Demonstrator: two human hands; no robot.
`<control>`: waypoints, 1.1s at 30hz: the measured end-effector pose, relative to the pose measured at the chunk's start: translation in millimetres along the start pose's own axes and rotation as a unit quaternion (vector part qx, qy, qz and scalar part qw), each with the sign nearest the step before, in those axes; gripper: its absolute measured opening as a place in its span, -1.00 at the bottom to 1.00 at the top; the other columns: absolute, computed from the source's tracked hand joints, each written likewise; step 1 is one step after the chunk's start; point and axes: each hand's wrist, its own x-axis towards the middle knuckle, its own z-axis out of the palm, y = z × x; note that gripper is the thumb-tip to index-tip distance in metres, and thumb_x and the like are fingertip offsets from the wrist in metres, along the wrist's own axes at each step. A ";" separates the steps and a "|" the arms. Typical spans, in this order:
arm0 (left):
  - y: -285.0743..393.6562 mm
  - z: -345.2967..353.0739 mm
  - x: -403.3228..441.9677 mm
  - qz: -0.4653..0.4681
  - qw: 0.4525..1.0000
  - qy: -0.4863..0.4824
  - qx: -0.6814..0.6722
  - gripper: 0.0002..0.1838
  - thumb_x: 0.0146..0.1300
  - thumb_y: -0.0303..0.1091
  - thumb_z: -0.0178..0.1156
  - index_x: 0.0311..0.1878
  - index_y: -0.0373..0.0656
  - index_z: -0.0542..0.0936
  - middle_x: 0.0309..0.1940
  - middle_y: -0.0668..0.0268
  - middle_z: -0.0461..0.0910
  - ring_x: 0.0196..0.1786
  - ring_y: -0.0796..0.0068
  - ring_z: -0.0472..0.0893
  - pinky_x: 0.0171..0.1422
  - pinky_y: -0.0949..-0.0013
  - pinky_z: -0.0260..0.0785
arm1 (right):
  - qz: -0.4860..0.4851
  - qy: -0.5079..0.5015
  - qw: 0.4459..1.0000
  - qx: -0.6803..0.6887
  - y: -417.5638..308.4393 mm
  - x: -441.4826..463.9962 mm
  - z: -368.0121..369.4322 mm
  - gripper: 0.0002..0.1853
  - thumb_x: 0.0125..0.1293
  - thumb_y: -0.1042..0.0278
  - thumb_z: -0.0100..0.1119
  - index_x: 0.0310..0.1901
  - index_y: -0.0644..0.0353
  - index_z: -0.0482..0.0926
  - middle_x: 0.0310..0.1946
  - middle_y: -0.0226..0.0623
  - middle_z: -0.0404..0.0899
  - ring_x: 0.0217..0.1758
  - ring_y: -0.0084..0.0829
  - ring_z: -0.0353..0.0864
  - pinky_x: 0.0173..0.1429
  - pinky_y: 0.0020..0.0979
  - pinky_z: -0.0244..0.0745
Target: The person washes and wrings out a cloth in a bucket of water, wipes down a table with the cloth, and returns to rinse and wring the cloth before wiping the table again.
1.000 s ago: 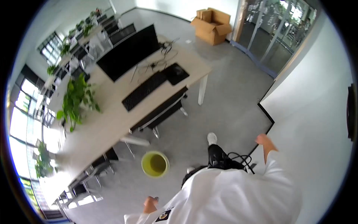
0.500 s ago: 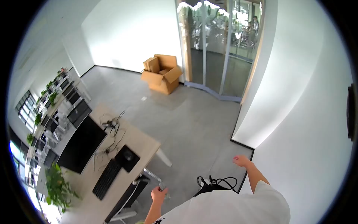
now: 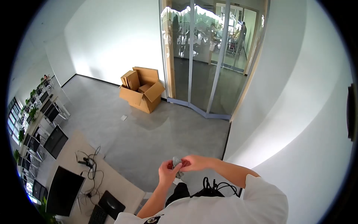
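Observation:
A small crumpled grey wad (image 3: 176,161), perhaps cloth or a bag, is held in front of my body. My left hand (image 3: 167,174) is closed on its near side, fingers bent round it. From the right, my right hand (image 3: 194,163) pinches the same wad, and the fingertips of both hands almost meet. Its lower end hangs below the fingers. What it is exactly cannot be made out.
To the left, a desk (image 3: 126,186) carries a monitor (image 3: 65,191), a keyboard (image 3: 98,215), a mouse pad (image 3: 112,204) and tangled cables (image 3: 89,162). An open cardboard box (image 3: 143,89) stands by the glass partition (image 3: 197,59). A white wall (image 3: 291,123) rises on the right.
My hands were apart and have come together on the grey wad. The left hand moved up and right, the right hand moved left. My view has shifted, and the box appears larger.

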 end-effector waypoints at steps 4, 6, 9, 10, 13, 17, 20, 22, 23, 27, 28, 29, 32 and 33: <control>3.2 -1.6 113.6 -0.045 0.996 -0.031 -0.064 -0.61 0.17 -0.21 0.44 -0.12 -0.35 0.63 -0.40 0.36 0.64 -0.40 0.66 0.52 -0.35 0.48 0.39 | -0.019 0.055 0.998 -0.001 0.2 81.3 -63.6 -0.64 0.25 0.19 0.35 -0.06 0.27 0.58 -0.23 -0.31 0.68 -0.18 -0.50 0.65 0.00 -0.42 0.53; 4.4 -3.7 160.5 -0.120 0.961 -0.085 -0.235 -0.63 0.18 -0.21 0.43 -0.11 -0.31 0.63 -0.39 0.38 0.64 -0.37 0.66 0.55 -0.34 0.50 0.42 | -0.021 0.080 0.997 -0.001 3.3 113.0 -92.0 -0.63 0.21 0.17 0.37 -0.11 0.30 0.60 -0.29 -0.29 0.69 -0.24 -0.49 0.63 -0.08 -0.41 0.52; 28.3 -17.9 233.9 -0.106 0.973 -0.110 -0.173 -0.65 0.17 -0.24 0.44 -0.10 -0.28 0.63 -0.36 0.38 0.64 -0.33 0.64 0.59 -0.31 0.48 0.48 | -0.022 0.109 0.994 -0.019 2.8 169.5 -145.5 -0.62 0.14 0.17 0.39 -0.17 0.33 0.61 -0.38 -0.26 0.68 -0.33 -0.49 0.60 -0.18 -0.40 0.50; 29.1 -24.4 254.0 -0.118 0.974 -0.093 -0.172 -0.65 0.17 -0.24 0.44 -0.10 -0.28 0.63 -0.36 0.38 0.64 -0.33 0.64 0.59 -0.31 0.48 0.48 | -0.014 0.114 0.993 -0.029 5.5 187.6 -155.6 -0.63 0.12 0.19 0.40 -0.18 0.34 0.61 -0.40 -0.27 0.67 -0.34 -0.51 0.59 -0.20 -0.41 0.49; 31.1 -47.8 329.4 -0.069 0.977 -0.177 -0.097 -0.68 0.18 -0.32 0.42 -0.06 -0.26 0.62 -0.29 0.33 0.67 -0.27 0.60 0.63 -0.25 0.44 0.52 | -0.011 0.063 0.998 -0.031 17.0 253.2 -204.5 -0.64 0.15 0.27 0.41 -0.10 0.33 0.60 -0.35 -0.35 0.67 -0.29 -0.58 0.58 -0.18 -0.45 0.50; 9.2 -83.7 429.7 -0.062 0.980 -0.137 -0.134 -0.65 0.17 -0.36 0.42 -0.02 -0.28 0.61 -0.30 0.30 0.67 -0.28 0.58 0.64 -0.21 0.44 0.56 | -0.002 -0.025 1.000 -0.006 2.4 370.2 -270.2 -0.64 0.10 0.34 0.44 -0.11 0.34 0.62 -0.34 -0.39 0.67 -0.30 -0.60 0.58 -0.19 -0.45 0.50; -0.7 -112.4 492.9 -0.083 0.986 -0.101 -0.105 -0.63 0.17 -0.36 0.42 0.01 -0.29 0.60 -0.29 0.30 0.67 -0.27 0.58 0.63 -0.20 0.44 0.56 | -0.003 -0.101 0.994 -0.040 -15.2 462.6 -311.8 -0.70 0.09 0.38 0.45 -0.16 0.33 0.64 -0.33 -0.40 0.68 -0.29 -0.63 0.56 -0.19 -0.47 0.49; 0.5 -147.0 532.8 -0.101 0.985 -0.053 -0.133 -0.62 0.17 -0.37 0.41 0.02 -0.29 0.59 -0.27 0.30 0.67 -0.24 0.58 0.63 -0.19 0.43 0.56 | -0.028 -0.138 0.985 -0.096 -37.8 531.4 -331.6 -0.77 0.11 0.37 0.45 -0.28 0.28 0.62 -0.40 -0.47 0.62 -0.34 -0.66 0.49 -0.26 -0.49 0.41; -1.0 -165.9 551.1 -0.102 0.986 -0.035 -0.130 -0.62 0.17 -0.37 0.41 0.02 -0.29 0.59 -0.27 0.30 0.67 -0.24 0.58 0.63 -0.19 0.43 0.56 | -0.042 -0.152 0.983 -0.099 -47.3 568.7 -337.2 -0.77 0.11 0.37 0.45 -0.28 0.28 0.62 -0.40 -0.47 0.62 -0.34 -0.66 0.49 -0.26 -0.49 0.41; -22.3 -244.0 585.8 -0.105 0.972 0.172 -0.124 -0.63 0.14 -0.39 0.40 0.00 -0.27 0.56 -0.24 0.31 0.66 -0.23 0.55 0.62 -0.11 0.41 0.54 | -0.112 -0.272 0.953 -0.073 -108.4 703.8 -319.9 -0.76 0.16 0.31 0.44 -0.40 0.21 0.54 -0.52 -0.58 0.45 -0.42 -0.67 0.34 -0.33 -0.51 0.28; -27.0 -264.5 597.1 -0.111 0.956 0.250 -0.102 -0.65 0.15 -0.44 0.37 0.00 -0.26 0.55 -0.20 0.30 0.65 -0.19 0.53 0.62 -0.04 0.41 0.52 | -0.137 -0.294 0.944 -0.059 -129.8 737.7 -314.9 -0.75 0.18 0.28 0.43 -0.42 0.19 0.52 -0.55 -0.61 0.40 -0.44 -0.66 0.29 -0.35 -0.51 0.25; -32.1 -280.1 601.9 -0.111 0.953 0.262 -0.101 -0.65 0.15 -0.44 0.37 0.00 -0.26 0.55 -0.20 0.30 0.65 -0.19 0.53 0.62 -0.04 0.41 0.52 | -0.143 -0.303 0.940 -0.062 -145.6 765.3 -307.0 -0.75 0.18 0.28 0.43 -0.42 0.19 0.52 -0.55 -0.61 0.40 -0.44 -0.66 0.29 -0.35 -0.51 0.25; -50.6 -338.0 621.1 0.001 0.882 0.371 -0.291 -0.72 0.15 -0.57 0.28 -0.06 -0.23 0.51 -0.12 0.28 0.63 -0.08 0.52 0.59 0.08 0.40 0.46 | -0.173 -0.391 0.903 -0.038 -182.3 847.5 -278.5 -0.79 0.24 0.28 0.36 -0.36 0.18 0.53 -0.50 -0.61 0.43 -0.40 -0.68 0.32 -0.30 -0.53 0.27; -59.2 -358.6 628.2 0.008 0.877 0.375 -0.300 -0.73 0.14 -0.60 0.27 -0.11 -0.21 0.49 -0.12 0.29 0.61 -0.07 0.52 0.58 0.09 0.39 0.44 | -0.174 -0.412 0.895 -0.007 -187.4 875.0 -267.8 -0.82 0.26 0.31 0.32 -0.33 0.18 0.52 -0.46 -0.60 0.44 -0.38 -0.69 0.33 -0.27 -0.53 0.27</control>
